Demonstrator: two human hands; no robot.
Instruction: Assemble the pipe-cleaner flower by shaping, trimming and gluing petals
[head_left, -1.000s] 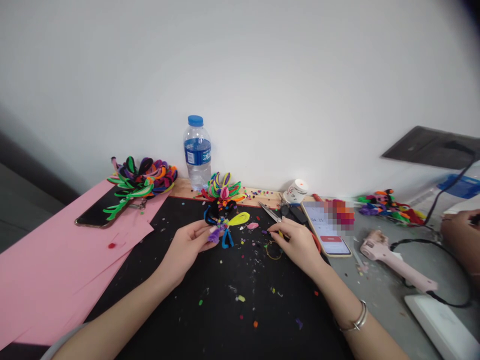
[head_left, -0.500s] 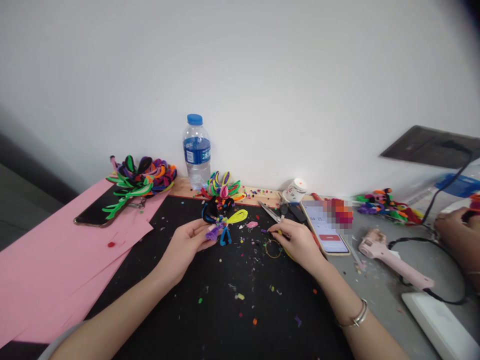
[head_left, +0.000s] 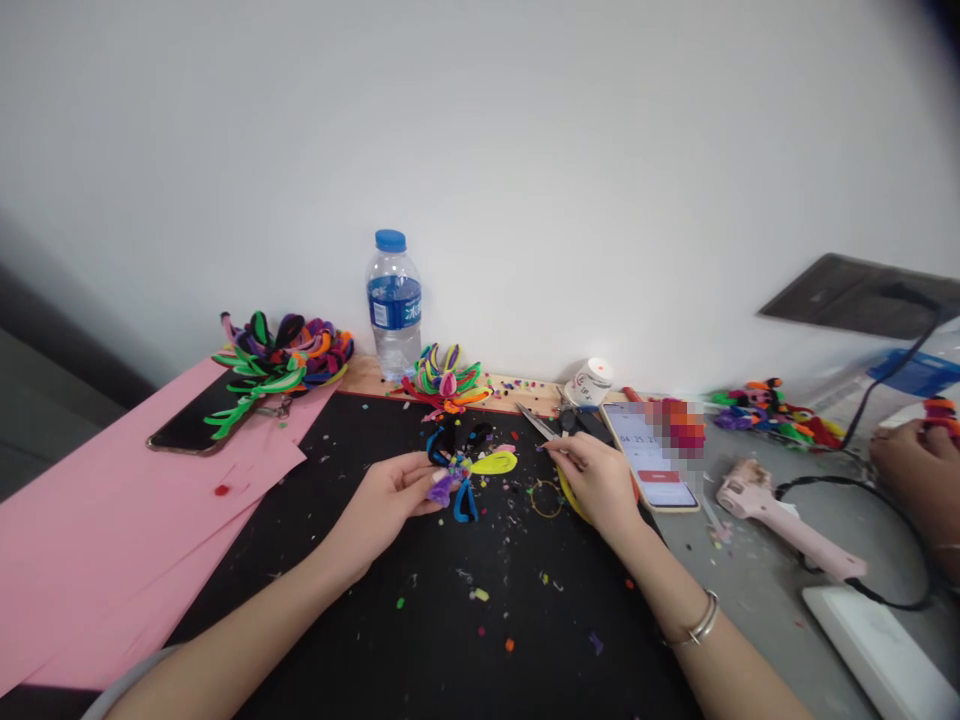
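Note:
My left hand (head_left: 394,495) pinches a small flower of looped pipe cleaners (head_left: 466,500), with blue, black, yellow and purple loops around a beaded-looking multicoloured middle. The flower is held just above the black mat (head_left: 360,630). To its right, my right hand (head_left: 596,480) has thumb and forefinger pressed together, with a tiny purple bit at the tips; whether it is gripped I cannot tell. A yellow curved piece (head_left: 571,495) shows under that palm, its kind partly hidden. Scissors (head_left: 536,422) lie just beyond the right fingertips, blades pointing up and left. A thin yellowish ring (head_left: 546,498) lies between the hands.
Pipe-cleaner bundles (head_left: 289,355) lie at left near a dark phone (head_left: 195,420) on pink paper (head_left: 112,530). A water bottle (head_left: 394,305) and paper cup (head_left: 589,382) stand at the wall. Right: a lit phone (head_left: 652,470), pink glue gun (head_left: 795,520), cable, another person's hand (head_left: 911,460).
My left hand has moved the pipe-cleaner flower a little right and nearer to me. My right hand has shifted slightly, its fingertips now closer to the scissors.

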